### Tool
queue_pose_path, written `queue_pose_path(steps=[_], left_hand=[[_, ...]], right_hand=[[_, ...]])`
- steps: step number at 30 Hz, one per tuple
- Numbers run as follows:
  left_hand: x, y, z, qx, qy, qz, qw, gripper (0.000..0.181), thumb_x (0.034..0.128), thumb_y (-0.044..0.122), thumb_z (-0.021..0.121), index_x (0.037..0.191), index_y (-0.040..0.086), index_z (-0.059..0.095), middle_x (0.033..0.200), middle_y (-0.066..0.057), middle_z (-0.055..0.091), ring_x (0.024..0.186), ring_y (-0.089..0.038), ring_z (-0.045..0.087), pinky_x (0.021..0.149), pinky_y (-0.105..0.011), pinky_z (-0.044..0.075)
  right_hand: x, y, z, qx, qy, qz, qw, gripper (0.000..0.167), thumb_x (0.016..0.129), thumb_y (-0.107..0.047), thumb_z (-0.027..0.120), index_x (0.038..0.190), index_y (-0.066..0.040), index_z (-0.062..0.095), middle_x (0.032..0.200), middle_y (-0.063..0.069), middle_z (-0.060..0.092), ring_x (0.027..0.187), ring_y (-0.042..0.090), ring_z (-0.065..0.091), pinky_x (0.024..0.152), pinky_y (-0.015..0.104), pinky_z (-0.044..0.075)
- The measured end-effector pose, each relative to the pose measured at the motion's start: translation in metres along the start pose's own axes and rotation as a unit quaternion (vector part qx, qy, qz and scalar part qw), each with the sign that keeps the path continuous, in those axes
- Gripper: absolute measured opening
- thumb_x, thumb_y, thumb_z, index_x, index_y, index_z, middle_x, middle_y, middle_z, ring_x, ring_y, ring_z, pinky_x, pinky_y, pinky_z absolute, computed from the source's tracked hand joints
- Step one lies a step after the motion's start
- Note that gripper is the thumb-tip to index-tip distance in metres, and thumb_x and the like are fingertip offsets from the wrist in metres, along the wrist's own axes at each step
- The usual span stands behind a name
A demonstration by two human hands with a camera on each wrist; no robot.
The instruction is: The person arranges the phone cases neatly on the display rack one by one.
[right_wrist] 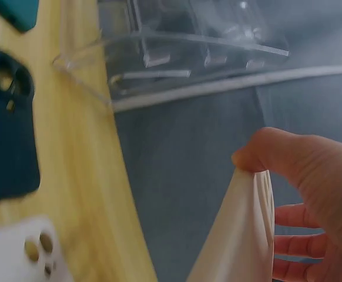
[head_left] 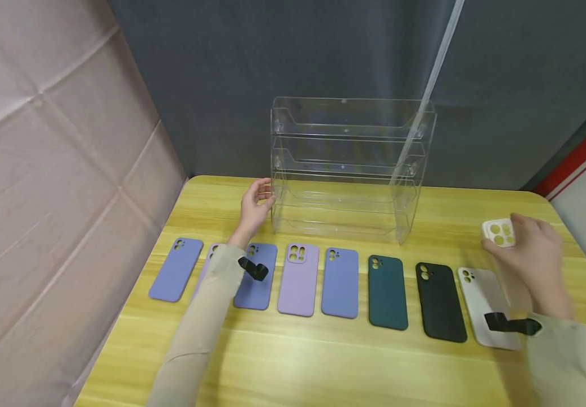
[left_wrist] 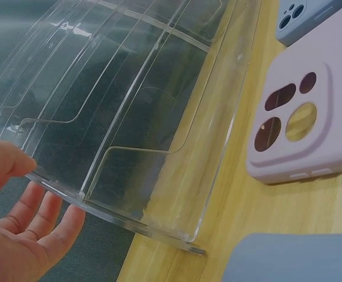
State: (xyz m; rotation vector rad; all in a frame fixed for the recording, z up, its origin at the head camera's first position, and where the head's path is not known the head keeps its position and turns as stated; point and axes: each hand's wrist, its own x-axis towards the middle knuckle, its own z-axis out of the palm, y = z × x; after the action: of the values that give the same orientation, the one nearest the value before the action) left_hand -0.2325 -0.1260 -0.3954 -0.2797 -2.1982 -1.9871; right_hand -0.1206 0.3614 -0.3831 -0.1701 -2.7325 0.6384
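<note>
Over the right of the counter (head_left: 303,364), a white phone case (head_left: 502,233) pinched in my right hand (head_left: 539,260)

Up at that end, I have the white phone case clamped between thumb and fingers, its camera cutouts turned toward my head view. From the right wrist it shows nearly edge-on, cream in that light, its lower part running out of sight.

Toward the back of the counter stands a clear rack (head_left: 344,167), its tiers one above another. My left hand (head_left: 255,210) is at its left side, thumb and fingers apart, tips at the side wall (with such clear plastic, I cannot tell how firmly they press).

Nearer me, eight more cases lie flat in a row. From left to right: a periwinkle case (head_left: 176,269); a lilac case (head_left: 207,268) mostly hidden by my left forearm; a second periwinkle case (head_left: 259,291), partly covered by my black wrist strap (head_left: 253,268); a lilac case with a big camera block (head_left: 298,285); a third periwinkle case (head_left: 340,288); a dark teal case (head_left: 387,297); a black case (head_left: 442,305); and a pale grey case (head_left: 483,308), just beside my right wrist.

Behind the counter hangs a dark grey curtain (head_left: 211,85), with pale creased cloth (head_left: 54,186) to the left.
</note>
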Motion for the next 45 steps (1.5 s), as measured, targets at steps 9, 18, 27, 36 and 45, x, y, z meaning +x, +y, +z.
queue_pose_path(steps=[9, 18, 27, 36, 45], left_hand=[[0.002, 0.0, 0.001, 0.008, 0.005, 0.003, 1.0, 0.04, 0.0862, -0.015, 0.053, 0.126, -0.013, 0.046, 0.119, -0.036, 0.048, 0.107, -0.045, 0.049, 0.091, -0.039, 0.043], [0.005, -0.001, 0.002, 0.017, 0.015, -0.011, 0.9997, 0.04, 0.087, -0.013, 0.053, 0.126, -0.01, 0.047, 0.119, -0.034, 0.05, 0.105, -0.041, 0.05, 0.092, -0.042, 0.043], [0.005, -0.002, -0.001, 0.001, 0.009, -0.001, 1.0, 0.041, 0.0864, -0.015, 0.052, 0.126, -0.012, 0.046, 0.12, -0.037, 0.048, 0.107, -0.046, 0.047, 0.095, -0.051, 0.038], [0.005, 0.0, 0.001, 0.019, 0.018, -0.013, 0.9996, 0.039, 0.087, -0.013, 0.053, 0.126, -0.009, 0.048, 0.119, -0.034, 0.05, 0.105, -0.041, 0.05, 0.087, -0.036, 0.045], [0.009, -0.012, 0.0, 0.012, 0.019, -0.009, 0.9997, 0.04, 0.0866, -0.013, 0.053, 0.126, -0.009, 0.049, 0.118, -0.033, 0.051, 0.105, -0.043, 0.05, 0.09, -0.04, 0.043]], right_hand=[[0.014, -0.044, 0.006, 0.049, 0.026, -0.057, 0.9968, 0.072, 0.07, -0.016, 0.074, 0.127, 0.015, 0.044, 0.12, 0.039, 0.042, 0.11, 0.053, 0.036, 0.088, 0.062, 0.027], [0.027, -0.096, 0.013, 0.098, 0.027, -0.108, 0.9889, 0.075, 0.066, -0.012, 0.077, 0.129, 0.012, 0.045, 0.124, 0.035, 0.04, 0.112, 0.05, 0.036, 0.088, 0.062, 0.029], [0.042, -0.148, 0.024, 0.134, 0.024, -0.166, 0.9767, 0.072, 0.065, -0.012, 0.079, 0.127, 0.008, 0.049, 0.124, 0.032, 0.041, 0.112, 0.048, 0.036, 0.085, 0.058, 0.031], [0.062, -0.197, 0.034, 0.161, 0.003, -0.182, 0.9699, 0.073, 0.068, -0.015, 0.079, 0.131, 0.003, 0.047, 0.127, 0.027, 0.039, 0.115, 0.041, 0.037, 0.089, 0.057, 0.035], [0.081, -0.242, 0.043, 0.196, 0.011, -0.191, 0.9618, 0.074, 0.068, -0.021, 0.079, 0.13, 0.002, 0.046, 0.123, 0.023, 0.039, 0.106, 0.034, 0.039, 0.083, 0.046, 0.039]])
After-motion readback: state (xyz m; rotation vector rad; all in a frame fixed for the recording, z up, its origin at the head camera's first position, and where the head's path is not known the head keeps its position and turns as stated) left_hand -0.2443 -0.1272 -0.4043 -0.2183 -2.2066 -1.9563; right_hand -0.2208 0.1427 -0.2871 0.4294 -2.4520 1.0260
